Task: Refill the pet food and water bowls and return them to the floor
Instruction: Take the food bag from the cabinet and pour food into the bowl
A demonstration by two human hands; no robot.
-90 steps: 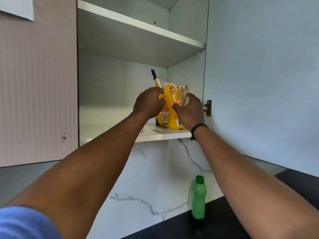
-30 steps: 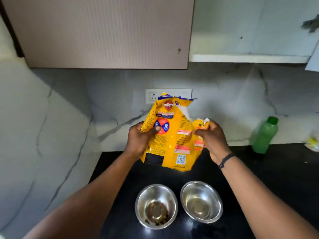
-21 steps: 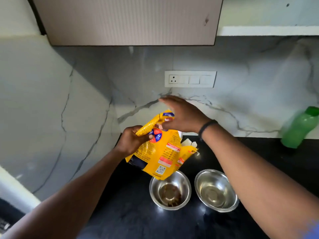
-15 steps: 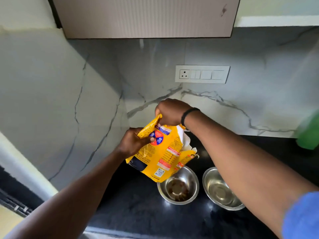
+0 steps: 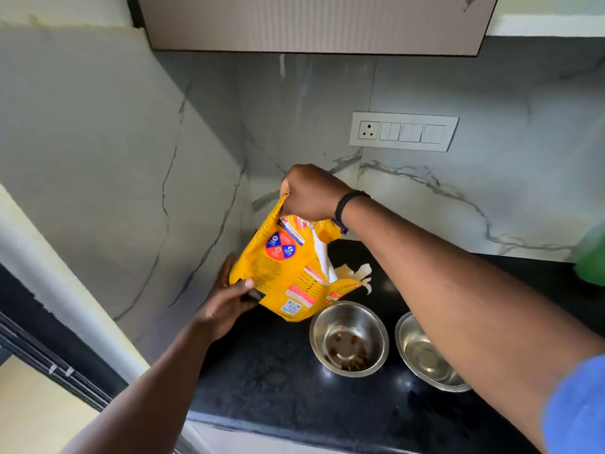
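1. Where two grey-white marble-look walls meet in a corner, a black speckled countertop (image 5: 278, 381) runs along under them, its front edge showing at the bottom of the view.
2. A ribbed beige upper cabinet (image 5: 311, 24) hangs above, and a white switch plate (image 5: 403, 131) with one socket sits on the back wall.
3. A green bottle (image 5: 591, 257) shows blurred at the right edge, on the counter by the wall.
4. Two steel bowls stand side by side on the counter, just apart: the left bowl (image 5: 348, 337) has a few brown kibbles in its bottom, while the right bowl (image 5: 425, 355) is partly hidden by the right forearm and shows only a shiny inside.
5. The yellow pet food bag (image 5: 288, 270) is held in the air above the counter, just behind and left of the left bowl, tilted with its lower corner near that bowl's rim.
6. The bag is crumpled, printed with a red-and-blue round badge, labels and a QR code; a torn white-lined flap sticks out on its right side.
7. The right hand (image 5: 311, 191), a black band at its wrist, is closed in a fist around the bag's top edge.
8. The left hand (image 5: 226, 306) cups the bag's lower left side, thumb pressed on the front and fingers behind.
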